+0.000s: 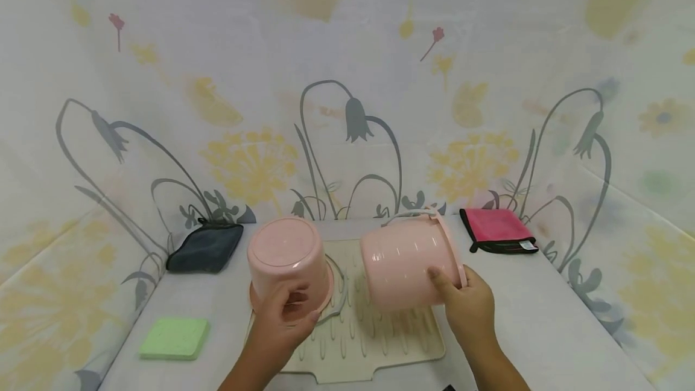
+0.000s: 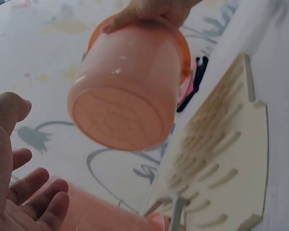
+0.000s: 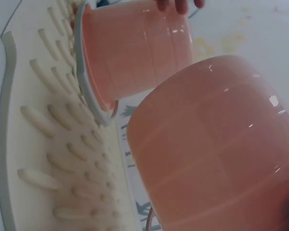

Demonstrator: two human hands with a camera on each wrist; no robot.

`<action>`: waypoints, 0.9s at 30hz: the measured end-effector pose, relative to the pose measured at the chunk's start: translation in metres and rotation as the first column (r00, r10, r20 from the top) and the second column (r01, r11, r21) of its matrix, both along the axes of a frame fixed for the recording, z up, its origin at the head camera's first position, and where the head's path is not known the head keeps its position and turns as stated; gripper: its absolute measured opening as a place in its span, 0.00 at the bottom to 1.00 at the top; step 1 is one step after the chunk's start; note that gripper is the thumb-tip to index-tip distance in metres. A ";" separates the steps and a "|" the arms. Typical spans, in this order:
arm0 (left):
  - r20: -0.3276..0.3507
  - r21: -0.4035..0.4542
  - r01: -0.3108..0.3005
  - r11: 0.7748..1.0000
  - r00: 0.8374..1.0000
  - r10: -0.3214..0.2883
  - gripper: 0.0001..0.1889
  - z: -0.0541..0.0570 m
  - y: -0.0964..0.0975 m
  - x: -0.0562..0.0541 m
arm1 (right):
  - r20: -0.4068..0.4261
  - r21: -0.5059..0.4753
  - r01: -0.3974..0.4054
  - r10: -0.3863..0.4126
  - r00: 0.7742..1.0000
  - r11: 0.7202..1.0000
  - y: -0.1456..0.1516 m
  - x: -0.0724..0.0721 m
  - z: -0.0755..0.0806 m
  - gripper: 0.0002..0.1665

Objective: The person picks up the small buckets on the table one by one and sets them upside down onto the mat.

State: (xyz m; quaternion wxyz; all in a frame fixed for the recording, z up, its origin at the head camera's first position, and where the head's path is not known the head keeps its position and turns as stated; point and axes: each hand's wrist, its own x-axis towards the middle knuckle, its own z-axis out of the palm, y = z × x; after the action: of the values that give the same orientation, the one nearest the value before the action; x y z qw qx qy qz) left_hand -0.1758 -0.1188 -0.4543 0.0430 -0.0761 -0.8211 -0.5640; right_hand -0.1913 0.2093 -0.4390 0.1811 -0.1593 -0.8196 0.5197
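A pink bucket (image 1: 404, 264) is tilted on its side above the right half of a cream ridged draining tray (image 1: 347, 364), its base turned to the left. My right hand (image 1: 472, 309) grips it at the rim, thumb along the outer wall. The grey handle (image 1: 408, 214) lies along its upper side. On the tray's left half a second pink bucket (image 1: 285, 245) stands upside down, its grey handle (image 1: 343, 291) resting around the rim. Close in front of that bucket is my left hand (image 1: 282, 321), fingers loosely bent and holding nothing; the left wrist view shows the fingers (image 2: 41, 185) apart.
A light green sponge-like block (image 1: 174, 338) lies at the left of the white table. Farther back are a dark zippered pouch (image 1: 206, 249) on the left and a pink pouch with black edging (image 1: 496, 228) on the right. Flower-patterned cloth (image 1: 347, 47) encloses the back and sides.
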 end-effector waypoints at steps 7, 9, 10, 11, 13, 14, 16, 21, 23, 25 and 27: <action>0.075 0.151 0.231 0.961 0.967 -0.244 0.46 0.006 0.032 -0.015 | -0.006 -0.083 0.013 -0.014 1.000 0.996 -0.007 0.003 -0.002 0.44; 0.086 0.156 0.270 0.950 0.955 -0.285 0.50 0.005 0.039 -0.021 | -0.015 -0.109 0.014 -0.016 1.000 0.994 -0.009 0.005 -0.003 0.42; 0.084 0.146 0.274 0.951 0.954 -0.288 0.52 0.005 0.043 -0.024 | -0.022 -0.125 0.011 -0.014 1.000 0.992 -0.010 0.005 -0.003 0.42; 0.083 0.138 0.275 0.951 0.954 -0.288 0.55 0.004 0.046 -0.027 | -0.029 -0.141 0.009 -0.013 0.999 0.990 -0.011 0.006 -0.003 0.41; 0.069 0.137 0.268 0.954 0.958 -0.279 0.58 0.003 0.052 -0.034 | -0.046 -0.187 -0.001 -0.007 0.999 0.982 -0.012 0.007 -0.004 0.41; 0.062 0.144 0.267 0.953 0.959 -0.278 0.60 0.002 0.055 -0.037 | -0.051 -0.205 -0.003 -0.008 0.999 0.979 -0.013 0.007 -0.004 0.41; 0.055 0.141 0.270 0.953 0.959 -0.280 0.64 0.002 0.060 -0.044 | -0.062 -0.249 -0.007 -0.009 0.998 0.969 -0.014 0.007 -0.004 0.39; 0.031 0.097 0.312 0.945 0.948 -0.317 0.73 0.001 0.070 -0.056 | -0.067 -0.320 -0.018 -0.004 0.998 0.947 -0.016 0.008 -0.005 0.35; 0.023 0.085 0.321 0.943 0.946 -0.324 0.75 0.001 0.073 -0.059 | -0.062 -0.338 -0.024 0.003 0.998 0.941 -0.016 0.008 -0.006 0.35; 0.026 0.095 0.326 0.940 0.944 -0.330 0.75 0.001 0.075 -0.060 | -0.058 -0.358 -0.029 0.009 0.998 0.933 -0.017 0.008 -0.007 0.36; 0.028 0.129 0.337 0.933 0.939 -0.343 0.74 0.002 0.076 -0.061 | -0.062 -0.383 -0.041 0.019 0.998 0.923 -0.018 0.007 -0.007 0.36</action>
State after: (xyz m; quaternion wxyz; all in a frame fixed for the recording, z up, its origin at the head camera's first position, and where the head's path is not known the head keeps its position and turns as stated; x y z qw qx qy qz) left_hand -0.2365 -0.0425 -0.4525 -0.0714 -0.2002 -0.7603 -0.6138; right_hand -0.1840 0.1914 -0.4463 0.1615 -0.1642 -0.6990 0.6770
